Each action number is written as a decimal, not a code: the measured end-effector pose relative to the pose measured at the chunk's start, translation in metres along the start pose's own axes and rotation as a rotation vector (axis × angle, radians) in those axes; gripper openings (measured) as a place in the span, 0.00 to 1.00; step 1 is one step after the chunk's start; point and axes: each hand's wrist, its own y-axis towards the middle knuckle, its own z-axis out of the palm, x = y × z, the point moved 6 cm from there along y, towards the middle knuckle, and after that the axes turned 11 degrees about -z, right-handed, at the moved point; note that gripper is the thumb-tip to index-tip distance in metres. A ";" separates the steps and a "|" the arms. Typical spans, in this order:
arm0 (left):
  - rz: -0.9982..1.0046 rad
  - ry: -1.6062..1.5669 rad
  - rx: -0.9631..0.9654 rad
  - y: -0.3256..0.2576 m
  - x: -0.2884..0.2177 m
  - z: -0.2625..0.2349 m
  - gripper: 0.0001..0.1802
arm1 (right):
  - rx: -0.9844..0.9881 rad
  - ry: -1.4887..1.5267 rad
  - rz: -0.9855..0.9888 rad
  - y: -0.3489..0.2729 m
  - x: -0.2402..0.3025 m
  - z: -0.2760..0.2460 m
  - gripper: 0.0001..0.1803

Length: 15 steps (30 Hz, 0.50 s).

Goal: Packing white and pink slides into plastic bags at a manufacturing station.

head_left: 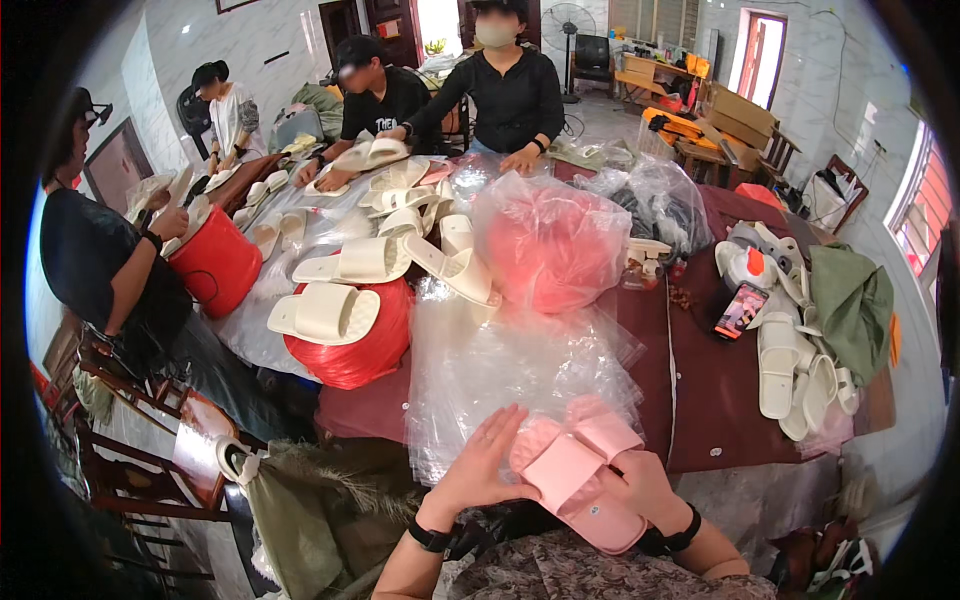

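Two pink slippers (pixel 580 470) sit stacked between my hands, low over the table's (pixel 700 390) near edge. My right hand (pixel 645 490) grips them from beneath; my left hand (pixel 480 465) presses flat, fingers spread, against their side, beside clear plastic bags (pixel 500 370).

Matt, smooth foam-like pink slippers (pixel 575 470) are lying over a stack of glossy, crinkled clear plastic bags (pixel 510 365), which is resting on a dull maroon cloth table cover (pixel 700 390) beside shiny red sacks (pixel 350 345).
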 end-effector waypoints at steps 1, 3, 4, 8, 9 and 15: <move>0.000 0.001 0.000 0.000 0.001 -0.001 0.45 | -0.001 0.000 -0.001 0.001 0.001 -0.001 0.17; 0.015 -0.007 0.027 -0.005 0.007 0.001 0.44 | 0.001 -0.066 0.061 0.001 0.001 -0.002 0.17; 0.013 -0.006 0.025 -0.007 0.010 0.002 0.44 | 0.002 -0.064 0.058 0.000 0.000 0.001 0.17; -0.036 0.003 -0.079 -0.006 0.002 -0.006 0.37 | 0.076 -0.118 -0.071 0.005 0.017 0.008 0.14; -0.038 -0.007 -0.115 -0.004 -0.004 -0.010 0.34 | 0.108 -0.109 -0.126 0.010 0.025 0.009 0.13; -0.055 0.017 -0.192 -0.001 -0.005 -0.002 0.26 | 0.041 -0.159 -0.350 0.012 0.033 0.004 0.20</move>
